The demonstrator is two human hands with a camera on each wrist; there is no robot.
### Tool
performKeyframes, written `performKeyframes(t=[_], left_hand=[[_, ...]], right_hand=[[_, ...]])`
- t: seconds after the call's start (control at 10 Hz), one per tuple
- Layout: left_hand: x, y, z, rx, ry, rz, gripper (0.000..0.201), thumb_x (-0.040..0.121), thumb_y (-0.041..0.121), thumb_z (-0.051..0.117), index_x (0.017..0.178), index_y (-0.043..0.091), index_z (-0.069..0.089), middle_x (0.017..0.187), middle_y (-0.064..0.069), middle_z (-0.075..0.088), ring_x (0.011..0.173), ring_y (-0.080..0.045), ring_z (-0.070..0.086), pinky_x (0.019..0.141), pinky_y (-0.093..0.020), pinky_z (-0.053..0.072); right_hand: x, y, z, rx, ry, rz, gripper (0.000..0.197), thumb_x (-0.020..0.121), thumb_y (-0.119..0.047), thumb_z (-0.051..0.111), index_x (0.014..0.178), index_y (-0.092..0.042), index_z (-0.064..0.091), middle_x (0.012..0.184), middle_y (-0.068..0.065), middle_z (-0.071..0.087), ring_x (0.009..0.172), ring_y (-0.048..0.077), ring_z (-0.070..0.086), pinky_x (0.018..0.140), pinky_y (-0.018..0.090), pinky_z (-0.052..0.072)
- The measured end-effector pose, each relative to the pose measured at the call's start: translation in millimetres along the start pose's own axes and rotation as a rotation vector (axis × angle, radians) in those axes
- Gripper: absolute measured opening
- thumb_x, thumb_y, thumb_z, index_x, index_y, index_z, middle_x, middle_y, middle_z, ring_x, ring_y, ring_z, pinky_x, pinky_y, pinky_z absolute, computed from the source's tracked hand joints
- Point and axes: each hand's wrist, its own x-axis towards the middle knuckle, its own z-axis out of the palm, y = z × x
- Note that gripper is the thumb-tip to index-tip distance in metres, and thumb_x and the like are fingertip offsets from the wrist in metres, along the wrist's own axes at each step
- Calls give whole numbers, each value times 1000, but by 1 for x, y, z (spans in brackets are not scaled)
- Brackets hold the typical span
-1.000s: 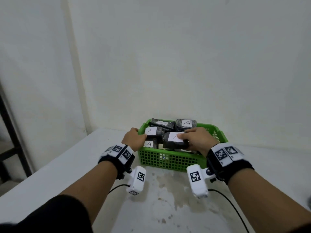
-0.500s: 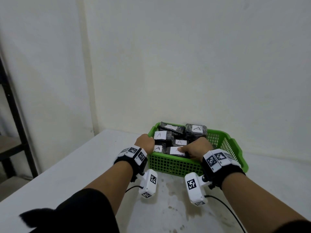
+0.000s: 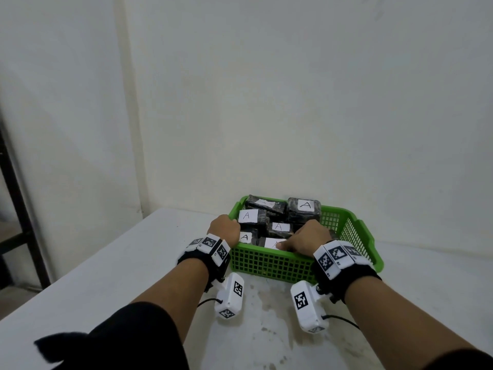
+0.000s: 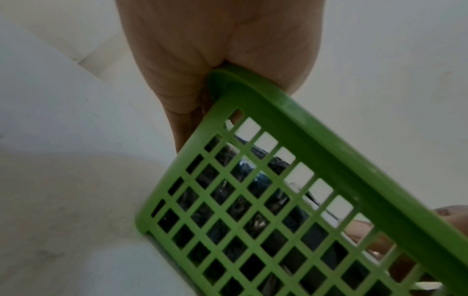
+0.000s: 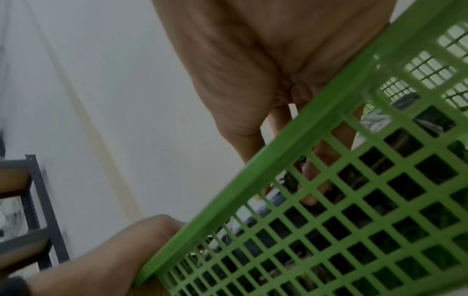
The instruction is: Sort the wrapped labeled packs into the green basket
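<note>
The green mesh basket (image 3: 269, 264) stands on the white table near the wall. Several dark wrapped packs (image 3: 304, 213) with white "A" labels fill it. My left hand (image 3: 225, 228) grips the basket's near left corner, fingers curled over the rim (image 4: 253, 88). My right hand (image 3: 306, 239) reaches over the near wall and holds one labeled pack (image 3: 270, 243) low inside the basket, thumb on its label. Its fingers (image 5: 319, 180) show through the mesh, going down beside the dark pack. The underside of that pack is hidden.
The white table (image 3: 120, 276) has stains in front of the basket and drops off at its left edge. A dark metal shelf (image 3: 16, 209) stands on the left beyond that edge. A plain wall rises just behind the basket.
My right hand has lowered the labeled pack from above the rim down into the basket's near side. The left hand has stayed on the corner, and the view has shifted left.
</note>
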Motion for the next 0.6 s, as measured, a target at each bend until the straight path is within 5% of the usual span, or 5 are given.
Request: performKeyframes(t=[0.2,0.3,0.4,0.5,0.6], left_hand=[[-1,1,-5,-9,-34,-1,36,106,23,40,118,-3,62,125,-22,64,115,-37,61,81,-30,39],[-3,3,-9,15,-52,15,38,106,28,41,120,-1,61,126,-20,64,113,-34,60,82,-30,40],[-11,2,-19,78,-89,77,38,107,36,41,115,4,60,127,-18,64,100,-27,56,83,-31,41],[-27,-3,-41,134,-109,152,51,106,42,44,141,4,50,141,-15,58,120,-27,58,97,-32,43],[-56,-22,-65,98,-66,251,51,103,40,54,146,12,50,139,-4,61,122,-17,61,99,-24,43]], right_hand=[[-6,9,-8,148,27,-75,46,84,-48,82,91,-2,82,86,10,80,70,21,72,62,27,54],[-19,13,-19,229,75,-166,28,90,-39,78,87,-12,83,79,5,79,75,22,75,77,37,63],[-45,21,-41,358,139,-235,14,92,-32,78,97,-20,78,77,-4,73,73,14,69,80,39,64],[-77,34,-75,480,204,-288,10,90,-29,80,99,-27,77,90,-3,75,81,22,74,85,47,64],[-129,50,-118,648,338,-408,15,91,-18,78,99,-31,79,91,2,77,80,24,76,77,46,66]])
